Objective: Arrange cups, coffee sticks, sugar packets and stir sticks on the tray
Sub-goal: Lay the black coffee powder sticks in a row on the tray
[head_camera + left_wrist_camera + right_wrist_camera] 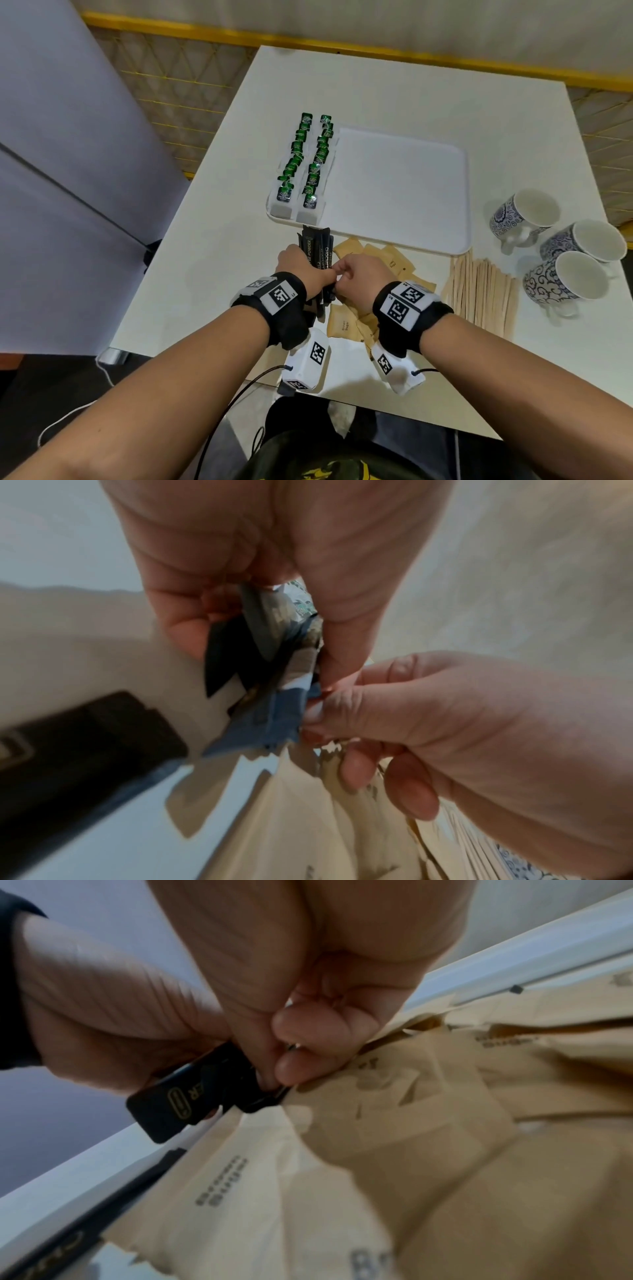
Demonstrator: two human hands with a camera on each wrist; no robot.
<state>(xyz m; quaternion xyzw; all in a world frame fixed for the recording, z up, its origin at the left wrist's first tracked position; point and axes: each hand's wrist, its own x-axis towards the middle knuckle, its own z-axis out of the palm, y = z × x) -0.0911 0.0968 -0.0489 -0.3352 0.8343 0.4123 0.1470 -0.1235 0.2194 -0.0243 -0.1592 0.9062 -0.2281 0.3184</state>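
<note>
My left hand [303, 265] grips a bundle of black coffee sticks [317, 248] just in front of the white tray [397, 192]. My right hand [359, 270] pinches the near ends of the coffee sticks [270, 710] with thumb and fingertips. In the right wrist view the black coffee sticks [192, 1096] show between both hands. Brown sugar packets [346, 325] lie scattered on the table under my hands. Wooden stir sticks [479, 291] lie in a pile to the right. Three blue-patterned cups [561, 246] rest on their sides at the far right.
Two rows of green tea bags [305, 161] fill the tray's left side. The white table [411, 89] ends near my body. A grey panel [68, 154] stands to the left, and yellow netting [171, 85] runs behind.
</note>
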